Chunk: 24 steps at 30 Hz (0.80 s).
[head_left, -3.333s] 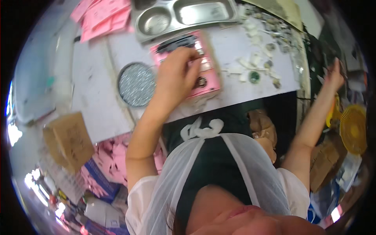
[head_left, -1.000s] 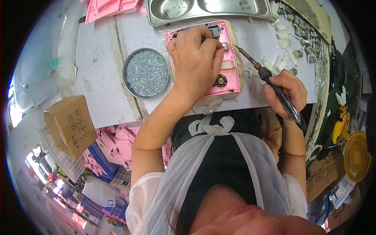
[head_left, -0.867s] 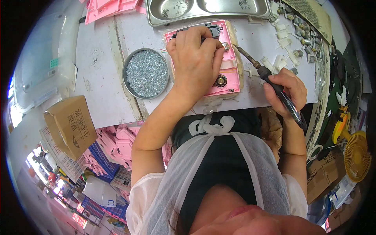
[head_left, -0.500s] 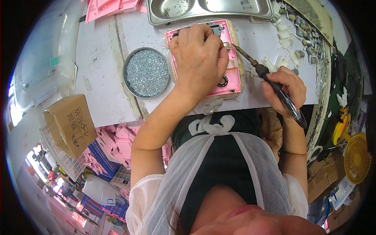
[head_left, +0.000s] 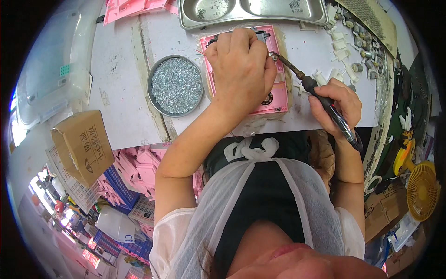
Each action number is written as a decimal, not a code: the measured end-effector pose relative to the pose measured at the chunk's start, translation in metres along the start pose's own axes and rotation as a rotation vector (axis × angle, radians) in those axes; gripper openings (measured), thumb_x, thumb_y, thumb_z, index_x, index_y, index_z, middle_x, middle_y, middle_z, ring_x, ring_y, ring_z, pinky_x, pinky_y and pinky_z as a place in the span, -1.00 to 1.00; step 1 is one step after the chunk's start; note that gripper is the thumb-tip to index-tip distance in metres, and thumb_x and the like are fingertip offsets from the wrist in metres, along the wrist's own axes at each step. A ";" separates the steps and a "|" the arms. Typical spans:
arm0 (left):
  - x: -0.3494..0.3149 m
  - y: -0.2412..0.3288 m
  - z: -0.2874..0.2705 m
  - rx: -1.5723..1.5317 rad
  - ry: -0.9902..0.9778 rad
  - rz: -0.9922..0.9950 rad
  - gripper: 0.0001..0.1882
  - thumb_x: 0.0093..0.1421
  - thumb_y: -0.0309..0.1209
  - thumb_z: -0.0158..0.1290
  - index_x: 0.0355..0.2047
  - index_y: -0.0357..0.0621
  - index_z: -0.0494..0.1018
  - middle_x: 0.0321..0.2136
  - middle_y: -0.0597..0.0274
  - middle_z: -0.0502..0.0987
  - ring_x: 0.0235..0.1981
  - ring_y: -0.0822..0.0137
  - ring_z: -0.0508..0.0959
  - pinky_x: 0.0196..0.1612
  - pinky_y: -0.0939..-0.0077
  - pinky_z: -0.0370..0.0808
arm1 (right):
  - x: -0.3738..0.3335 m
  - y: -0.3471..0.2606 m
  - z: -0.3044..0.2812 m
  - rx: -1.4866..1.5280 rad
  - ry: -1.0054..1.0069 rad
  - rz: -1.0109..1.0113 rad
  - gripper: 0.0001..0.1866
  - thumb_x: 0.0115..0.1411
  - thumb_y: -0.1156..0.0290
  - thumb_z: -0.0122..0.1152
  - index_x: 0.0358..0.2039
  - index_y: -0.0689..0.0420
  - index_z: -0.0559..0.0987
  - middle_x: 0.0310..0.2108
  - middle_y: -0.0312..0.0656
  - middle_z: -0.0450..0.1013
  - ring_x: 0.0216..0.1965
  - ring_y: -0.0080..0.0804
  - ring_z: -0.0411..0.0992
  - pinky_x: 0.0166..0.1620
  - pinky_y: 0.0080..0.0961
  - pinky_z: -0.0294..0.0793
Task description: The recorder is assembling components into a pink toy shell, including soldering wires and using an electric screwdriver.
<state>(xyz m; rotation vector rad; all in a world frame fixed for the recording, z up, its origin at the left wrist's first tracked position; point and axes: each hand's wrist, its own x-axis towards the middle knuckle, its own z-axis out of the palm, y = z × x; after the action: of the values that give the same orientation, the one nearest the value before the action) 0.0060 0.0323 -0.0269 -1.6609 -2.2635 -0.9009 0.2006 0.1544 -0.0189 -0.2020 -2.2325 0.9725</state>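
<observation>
A pink plastic casing (head_left: 279,98) lies on the table in front of me, on a pale padded sheet. My left hand (head_left: 242,69) rests over its upper left part with bent, pinched fingers; what they hold is hidden. Thin wire ends (head_left: 199,52) stick out left of that hand. My right hand (head_left: 343,106) is closed round the dark handle of a soldering iron (head_left: 310,84). The iron slants up and left, its tip at a small metal part (head_left: 273,56) in the casing beside my left fingers. Whether the tip touches it, I cannot tell.
Left of the casing stands a round bowl (head_left: 150,90) full of small silver screws. A metal tray (head_left: 255,22) lies beyond. Small motors and white plastic parts (head_left: 341,49) are scattered at right. A cardboard box (head_left: 86,149) and a yellow fan (head_left: 423,190) flank me.
The soldering iron's tip has moved slightly left, closer to my left fingers and the metal part. My left hand stays over the casing. The whole view has shifted a little.
</observation>
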 end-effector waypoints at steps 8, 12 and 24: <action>0.000 0.000 0.001 0.002 0.009 0.005 -0.88 -0.07 -0.40 0.22 -0.48 -0.08 0.51 -0.32 0.22 0.42 -0.25 0.14 0.41 -0.17 0.18 0.21 | -0.006 0.005 -0.002 -0.007 0.024 -0.031 -0.70 -0.04 0.60 0.45 -0.26 0.23 0.58 -0.62 -0.22 0.41 -0.66 -0.45 0.29 -0.60 -0.54 0.20; 0.001 0.000 0.001 0.010 0.010 0.007 -0.88 -0.05 -0.40 0.21 -0.48 -0.08 0.51 -0.31 0.22 0.43 -0.25 0.14 0.41 -0.17 0.19 0.20 | -0.006 0.003 -0.006 0.002 0.038 -0.017 -0.70 -0.04 0.60 0.46 -0.27 0.24 0.57 -0.62 -0.21 0.42 -0.66 -0.45 0.29 -0.59 -0.54 0.20; 0.001 0.001 -0.001 0.030 -0.022 0.007 -0.88 -0.03 -0.37 0.21 -0.48 -0.09 0.53 -0.30 0.21 0.43 -0.23 0.15 0.41 -0.15 0.18 0.19 | -0.005 0.001 -0.011 -0.014 0.046 -0.004 -0.73 0.01 0.62 0.42 -0.26 0.26 0.56 -0.61 -0.26 0.32 -0.61 -0.49 0.24 -0.53 -0.57 0.13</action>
<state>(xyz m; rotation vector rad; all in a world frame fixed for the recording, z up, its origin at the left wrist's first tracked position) 0.0067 0.0329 -0.0248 -1.6732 -2.2728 -0.8465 0.2109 0.1599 -0.0169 -0.2235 -2.1970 0.9412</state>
